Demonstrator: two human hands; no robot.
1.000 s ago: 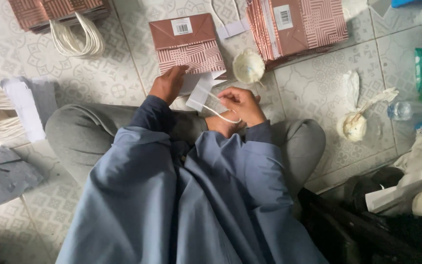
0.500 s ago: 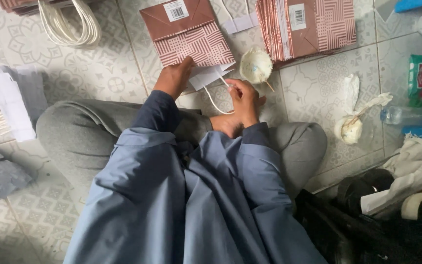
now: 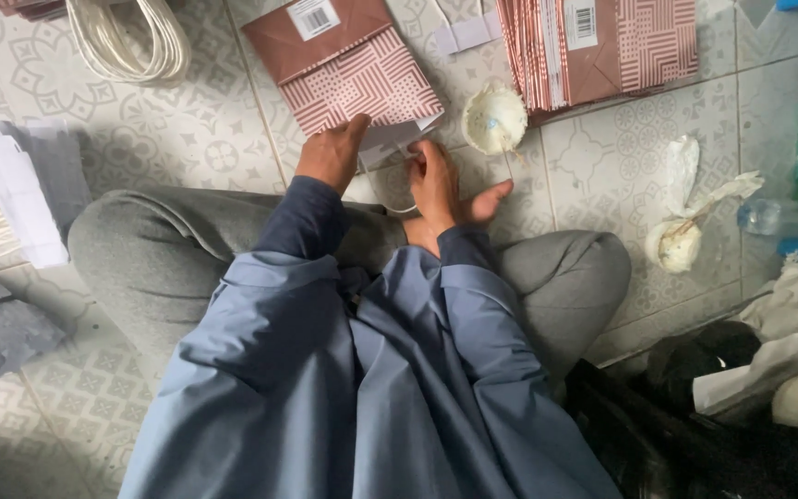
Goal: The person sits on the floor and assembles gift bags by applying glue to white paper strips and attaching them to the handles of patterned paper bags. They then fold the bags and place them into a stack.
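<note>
While you sit on the tiled floor (image 3: 187, 139), your left hand (image 3: 332, 155) presses flat on the paper bag (image 3: 348, 79) lying before your knees. Your right hand (image 3: 434, 180) pinches its white strip (image 3: 390, 140). I think the bag is light, thin and easy to crease, so hold it by the edges. Its long side runs away from you, tipped left.

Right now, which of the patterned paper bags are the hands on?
The single flat bag at top centre: left hand presses its lower edge, right hand beside it. The bag stack at top right lies untouched.
</note>
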